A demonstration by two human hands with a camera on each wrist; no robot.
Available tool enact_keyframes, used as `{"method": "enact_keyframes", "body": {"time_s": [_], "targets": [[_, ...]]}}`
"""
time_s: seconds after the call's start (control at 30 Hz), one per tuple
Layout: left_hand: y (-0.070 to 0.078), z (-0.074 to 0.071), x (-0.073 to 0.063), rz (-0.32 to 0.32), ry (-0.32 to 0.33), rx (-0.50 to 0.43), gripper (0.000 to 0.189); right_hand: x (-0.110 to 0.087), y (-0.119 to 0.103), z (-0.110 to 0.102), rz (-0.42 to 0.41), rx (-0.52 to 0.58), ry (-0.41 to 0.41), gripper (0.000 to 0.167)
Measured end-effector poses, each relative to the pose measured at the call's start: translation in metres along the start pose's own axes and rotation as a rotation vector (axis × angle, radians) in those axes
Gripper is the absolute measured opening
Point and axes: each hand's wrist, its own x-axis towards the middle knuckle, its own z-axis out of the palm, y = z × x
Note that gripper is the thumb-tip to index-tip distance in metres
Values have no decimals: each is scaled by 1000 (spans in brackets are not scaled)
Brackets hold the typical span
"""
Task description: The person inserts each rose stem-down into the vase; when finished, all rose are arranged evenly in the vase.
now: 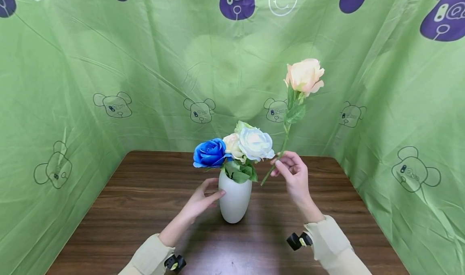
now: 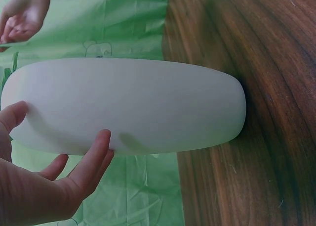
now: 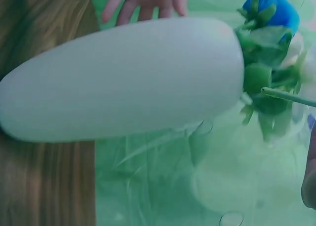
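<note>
A white vase (image 1: 235,198) stands upright on the table, holding a blue rose (image 1: 210,153), a pale blue rose (image 1: 256,143) and a cream rose (image 1: 233,145) with green leaves. My left hand (image 1: 205,197) is at the vase's left side, fingers spread and fairly straight, fingertips right at its wall in the left wrist view. To the right of the vase, my right hand (image 1: 293,174) pinches a peach rose (image 1: 304,77) low on its green stem between thumb and fingers. The bloom points up, and the stem's cut end (image 3: 266,91) overlaps the leaves in the right wrist view.
The dark wooden table (image 1: 145,194) runs back to a green printed curtain (image 1: 152,85), which encloses the sides and rear. Small black devices (image 1: 299,241) sit at both wrists, by the cream sleeves.
</note>
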Motion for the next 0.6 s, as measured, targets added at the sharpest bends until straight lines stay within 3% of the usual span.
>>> {"method": "enact_keyframes", "body": {"time_s": [0.17,0.4,0.6], "targets": [[0,0,0,-4,0,1,52,7,0,16,-32,70,8,16],[-2,0,0,2,2,3,52,9,0,32,-22,70,37,23],[-18,-4,10,4,-3,-19,55,10,-3,36,-72,83,53,17]]}}
